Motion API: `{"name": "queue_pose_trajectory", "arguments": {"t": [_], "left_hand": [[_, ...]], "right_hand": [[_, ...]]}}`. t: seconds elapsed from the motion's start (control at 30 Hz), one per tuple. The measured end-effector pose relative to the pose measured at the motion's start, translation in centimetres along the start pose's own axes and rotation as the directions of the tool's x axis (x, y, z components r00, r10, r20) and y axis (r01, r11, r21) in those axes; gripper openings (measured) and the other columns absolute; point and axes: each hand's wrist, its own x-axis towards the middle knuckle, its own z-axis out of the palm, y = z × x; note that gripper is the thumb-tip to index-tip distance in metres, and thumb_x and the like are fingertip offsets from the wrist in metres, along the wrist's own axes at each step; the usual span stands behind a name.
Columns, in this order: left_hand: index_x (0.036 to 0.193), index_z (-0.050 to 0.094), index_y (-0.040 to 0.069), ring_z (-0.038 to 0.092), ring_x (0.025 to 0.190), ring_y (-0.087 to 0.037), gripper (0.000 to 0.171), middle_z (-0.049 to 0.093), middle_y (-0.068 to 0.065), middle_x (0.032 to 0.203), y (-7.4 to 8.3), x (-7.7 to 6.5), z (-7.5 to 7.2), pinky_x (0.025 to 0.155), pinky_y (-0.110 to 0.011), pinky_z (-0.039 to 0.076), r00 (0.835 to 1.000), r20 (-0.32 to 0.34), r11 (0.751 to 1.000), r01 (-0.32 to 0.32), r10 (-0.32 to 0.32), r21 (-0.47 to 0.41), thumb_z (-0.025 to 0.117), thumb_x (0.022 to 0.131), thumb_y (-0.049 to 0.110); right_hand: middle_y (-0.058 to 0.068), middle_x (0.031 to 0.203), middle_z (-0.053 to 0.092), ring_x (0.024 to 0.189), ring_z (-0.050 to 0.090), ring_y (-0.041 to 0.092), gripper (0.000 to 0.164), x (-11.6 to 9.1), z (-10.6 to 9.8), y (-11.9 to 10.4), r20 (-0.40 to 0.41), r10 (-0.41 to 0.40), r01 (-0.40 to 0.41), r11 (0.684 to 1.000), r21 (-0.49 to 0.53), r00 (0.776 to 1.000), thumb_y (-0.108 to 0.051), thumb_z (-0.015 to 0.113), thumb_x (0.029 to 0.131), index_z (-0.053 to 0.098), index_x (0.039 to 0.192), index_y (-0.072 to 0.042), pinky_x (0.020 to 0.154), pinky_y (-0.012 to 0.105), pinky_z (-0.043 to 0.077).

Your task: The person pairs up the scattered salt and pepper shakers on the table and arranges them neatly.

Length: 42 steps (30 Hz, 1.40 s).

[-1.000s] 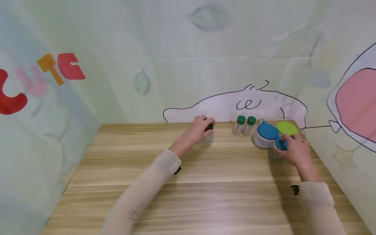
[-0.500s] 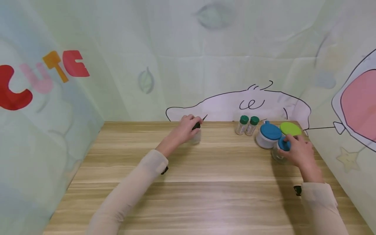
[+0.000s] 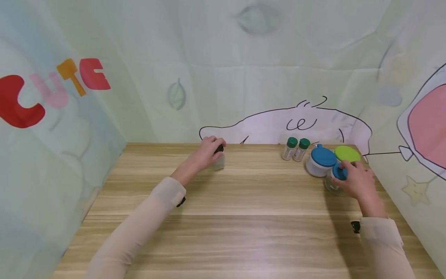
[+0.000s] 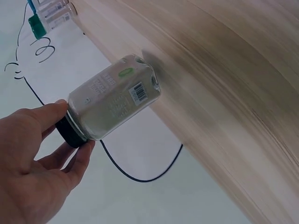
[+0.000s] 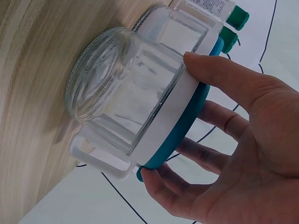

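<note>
In the head view my left hand [image 3: 206,153] grips a clear jar [image 3: 219,162] by its black lid [image 4: 71,132], near the table's back edge. The left wrist view shows a barcode label on the jar, with its base close over the wood. At the right, my right hand [image 3: 359,182] holds a clear glass jar [image 3: 331,186] round its blue lid [image 5: 180,133]. Its thumb and fingertips lie at the white collar and lid rim, and a white handle [image 5: 100,163] sticks out from the jar's side.
Two small shakers with green caps [image 3: 292,142] stand at the back, left of a wider blue-lidded jar [image 3: 317,169]. A lime-green lid [image 3: 347,153] shows behind my right hand. A printed cloth [image 3: 216,97] hangs behind the wooden table [image 3: 244,232].
My left hand has moved left along the back of the table with the black-lidded jar. The right hand keeps its hold on the glass jar's lid, and the head view has shifted slightly.
</note>
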Motion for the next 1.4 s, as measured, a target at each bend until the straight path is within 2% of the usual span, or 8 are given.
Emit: {"name": "queue_pose_trajectory", "arguments": {"t": [0.2, 0.47, 0.7, 0.87, 1.2, 1.4], "left_hand": [[0.13, 0.063, 0.0, 0.054, 0.124, -0.048, 0.026, 0.061, -0.027, 0.129, -1.5, -1.0, -0.5, 0.108, -0.058, 0.047, 1.0, 0.004, 1.0, 0.003, -0.003, 0.005, 0.065, 0.105, 0.007], [0.128, 0.063, -0.002, 0.058, 0.117, -0.049, 0.025, 0.063, -0.027, 0.124, -2.7, -2.0, -1.0, 0.104, -0.058, 0.051, 0.999, -0.031, 0.999, -0.023, 0.024, 0.036, 0.066, 0.104, 0.004], [0.129, 0.063, -0.002, 0.059, 0.122, -0.047, 0.025, 0.064, -0.026, 0.128, -3.0, -2.4, -1.3, 0.106, -0.057, 0.05, 0.999, -0.012, 0.997, -0.042, 0.043, 0.058, 0.065, 0.104, 0.002], [0.129, 0.063, -0.002, 0.058, 0.125, -0.047, 0.026, 0.064, -0.025, 0.13, -3.1, -2.6, -1.4, 0.109, -0.057, 0.049, 0.999, 0.011, 0.998, -0.033, 0.032, 0.054, 0.065, 0.103, 0.0], [0.129, 0.064, -0.001, 0.058, 0.128, -0.045, 0.025, 0.065, -0.024, 0.132, -3.2, -2.2, -1.6, 0.112, -0.056, 0.047, 0.999, 0.036, 0.999, -0.023, 0.022, 0.031, 0.063, 0.104, 0.0], [0.13, 0.065, 0.001, 0.056, 0.131, -0.044, 0.026, 0.064, -0.022, 0.135, -3.2, -2.1, -1.5, 0.113, -0.056, 0.046, 0.999, 0.047, 1.0, -0.013, 0.011, 0.026, 0.064, 0.104, 0.002]], "right_hand": [[0.049, 0.14, 0.031, 0.114, 0.035, 0.073, 0.05, 0.0, -0.2, -0.1, 0.007, -0.008, 0.008, 1.0, -0.002, 1.0, -0.023, 0.075, 0.097, 0.05, 0.129, 0.007, 0.091, 0.081, 0.039], [0.049, 0.141, 0.03, 0.116, 0.034, 0.073, 0.051, 0.2, -0.2, -0.2, 0.021, 0.001, 0.0, 1.0, -0.009, 1.0, -0.024, 0.075, 0.097, 0.05, 0.13, 0.007, 0.092, 0.082, 0.039], [0.049, 0.141, 0.03, 0.115, 0.034, 0.073, 0.052, 0.0, 0.0, -0.2, 0.02, 0.003, -0.003, 1.0, -0.004, 1.0, -0.024, 0.075, 0.097, 0.05, 0.13, 0.007, 0.092, 0.081, 0.038], [0.049, 0.143, 0.029, 0.116, 0.034, 0.073, 0.053, 0.0, 0.2, -0.2, 0.017, 0.006, -0.006, 1.0, 0.007, 1.0, -0.023, 0.075, 0.097, 0.05, 0.132, 0.008, 0.092, 0.081, 0.038], [0.05, 0.143, 0.029, 0.119, 0.033, 0.075, 0.059, -0.3, 0.0, 0.0, 0.017, -0.012, 0.012, 1.0, 0.008, 1.0, -0.024, 0.076, 0.096, 0.047, 0.135, 0.01, 0.093, 0.083, 0.037], [0.049, 0.148, 0.025, 0.124, 0.029, 0.072, 0.079, -0.1, -0.1, 0.5, 0.01, 0.016, -0.017, 1.0, 0.009, 1.0, -0.028, 0.079, 0.093, 0.038, 0.145, 0.015, 0.098, 0.084, 0.037]]}}
